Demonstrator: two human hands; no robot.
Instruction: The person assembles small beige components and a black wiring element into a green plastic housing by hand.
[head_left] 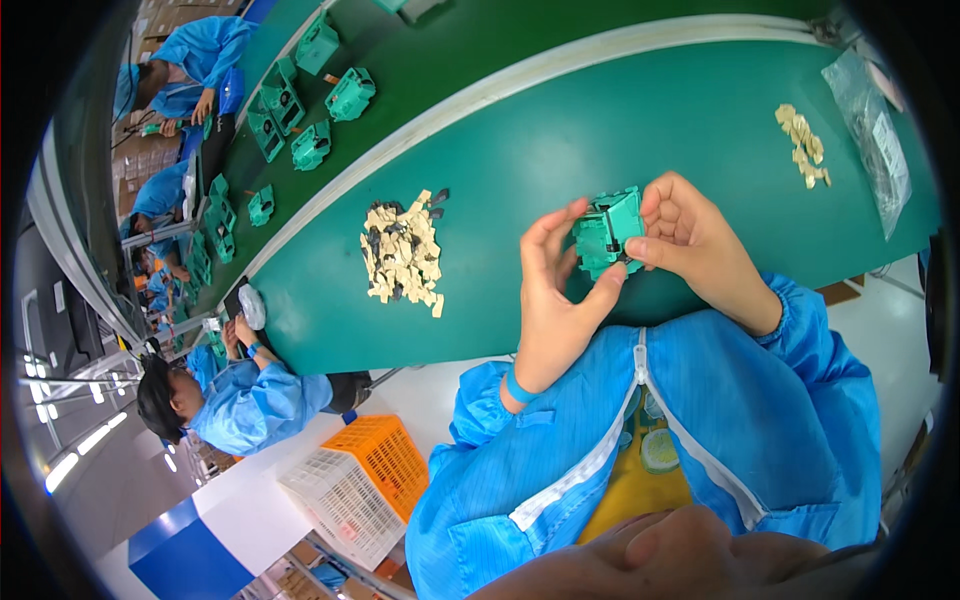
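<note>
Holding a green, box-shaped plastic housing with black inner parts (pixel 608 238) from its two sides, the left hand (pixel 562 310) and right hand (pixel 695 238) meet over the near part of a smooth, green-topped table (pixel 480 320), right of centre. The grip of the left hand pinches the housing: the fingers curve along its left side and the thumb lies at its near edge, beside a small black part. The grip of the right hand pinches it as well, with the thumb pressed to the near right corner and the fingers curled at the right side. Whether the housing touches the table cannot be told.

To the left on the table lies a loose heap of cream-coloured and black flat pieces (pixel 404 250). Far to the right lies a smaller scatter of cream-coloured flat pieces (pixel 803 145); just right of it rests a clear plastic bag with a pale label (pixel 872 145).

Beyond a pale, curved rail (pixel 500 85), a dark green belt (pixel 450 55) carries further green plastic housings (pixel 350 95). At the left, a co-worker in a blue smock and dark cap (pixel 250 405) sits at the table's end; nearer, an orange lattice crate (pixel 385 455) adjoins a white lattice crate (pixel 345 500).
</note>
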